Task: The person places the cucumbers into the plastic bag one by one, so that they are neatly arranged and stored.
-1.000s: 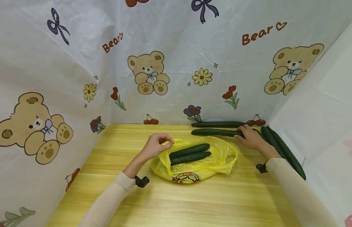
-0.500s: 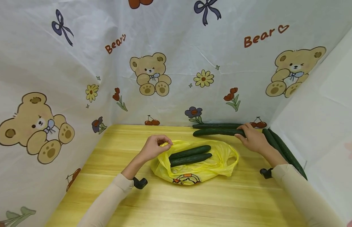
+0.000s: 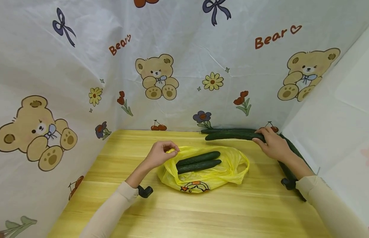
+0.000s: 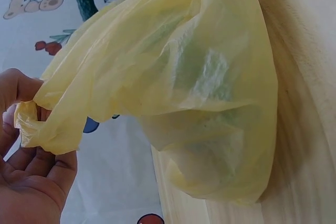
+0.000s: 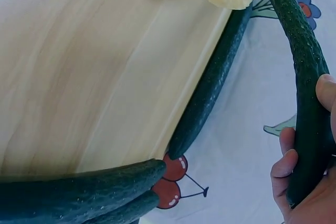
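Note:
My left hand point(image 3: 160, 155) pinches the rim of a yellow plastic bag point(image 3: 232, 162), holding its mouth open at the left. Two dark green cucumbers point(image 3: 199, 158) lie side by side in the bag. Behind the bag, my right hand point(image 3: 273, 143) grips the right end of another cucumber point(image 3: 232, 136). In the right wrist view, that held cucumber point(image 5: 307, 56) appears raised, with thumb and fingers around its lower end. The left wrist view shows bunched yellow film point(image 4: 31, 124) between my left thumb and fingers.
One cucumber point(image 5: 215, 82) lies along the table's back edge. Two more cucumbers point(image 5: 79, 192) lie along the right side, partly hidden by my right arm in the head view. White cloth point(image 3: 184, 109) printed with bears walls the wooden table point(image 3: 184, 211) at the back and left.
My right hand has moved rightward and lifted its cucumber, whose left end has shifted right too. My left hand stays on the bag's rim nearly unmoved.

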Demonstrator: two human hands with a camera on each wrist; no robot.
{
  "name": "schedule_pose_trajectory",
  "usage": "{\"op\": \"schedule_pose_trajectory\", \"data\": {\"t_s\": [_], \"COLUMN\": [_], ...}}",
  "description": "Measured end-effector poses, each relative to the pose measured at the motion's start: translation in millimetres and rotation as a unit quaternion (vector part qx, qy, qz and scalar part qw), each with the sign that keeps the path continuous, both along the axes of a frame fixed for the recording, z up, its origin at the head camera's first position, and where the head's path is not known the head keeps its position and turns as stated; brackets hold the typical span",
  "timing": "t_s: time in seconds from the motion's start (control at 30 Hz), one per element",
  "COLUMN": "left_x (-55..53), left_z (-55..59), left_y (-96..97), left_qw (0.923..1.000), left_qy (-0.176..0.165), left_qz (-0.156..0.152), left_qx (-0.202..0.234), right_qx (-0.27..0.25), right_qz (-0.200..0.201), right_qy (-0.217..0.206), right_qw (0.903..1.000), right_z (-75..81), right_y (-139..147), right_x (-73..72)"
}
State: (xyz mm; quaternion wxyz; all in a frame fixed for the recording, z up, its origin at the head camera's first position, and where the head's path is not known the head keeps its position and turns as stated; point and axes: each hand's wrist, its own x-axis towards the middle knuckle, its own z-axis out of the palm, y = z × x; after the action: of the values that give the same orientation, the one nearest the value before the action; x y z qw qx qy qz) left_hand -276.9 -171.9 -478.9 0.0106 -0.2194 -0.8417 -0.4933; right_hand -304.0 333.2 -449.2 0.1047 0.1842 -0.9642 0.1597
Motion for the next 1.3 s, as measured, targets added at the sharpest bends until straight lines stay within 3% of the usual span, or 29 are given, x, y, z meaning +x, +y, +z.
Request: {"op": "schedule_pose_trajectory", "data": {"t_s": [0.57,0.83,1.3], "left_x": [0.3,-1.5,-0.8], "left_z": [1.5,0.8,-0.6], "left_y": [-2.1,-2.5,-4.1], "left_qw": [1.0,1.0,1.0], "left_qy": [0.001,0.001,0.001], "left_qz": [0.003,0.003,0.008], "left_qx": [-0.005,-0.001,-0.001], "right_qx": [-0.065,-0.071,-0.114], "right_qz": [0.011,0.04,0.064], "right_qy": [0.014,0.058,0.017], "right_qw": [0.9977,0.9949,0.9913], "right_z": [13.9,25.5,24.6], "right_y": [17.8,17.5,8.5], "right_x": [36.2,60.2,82.7]}}
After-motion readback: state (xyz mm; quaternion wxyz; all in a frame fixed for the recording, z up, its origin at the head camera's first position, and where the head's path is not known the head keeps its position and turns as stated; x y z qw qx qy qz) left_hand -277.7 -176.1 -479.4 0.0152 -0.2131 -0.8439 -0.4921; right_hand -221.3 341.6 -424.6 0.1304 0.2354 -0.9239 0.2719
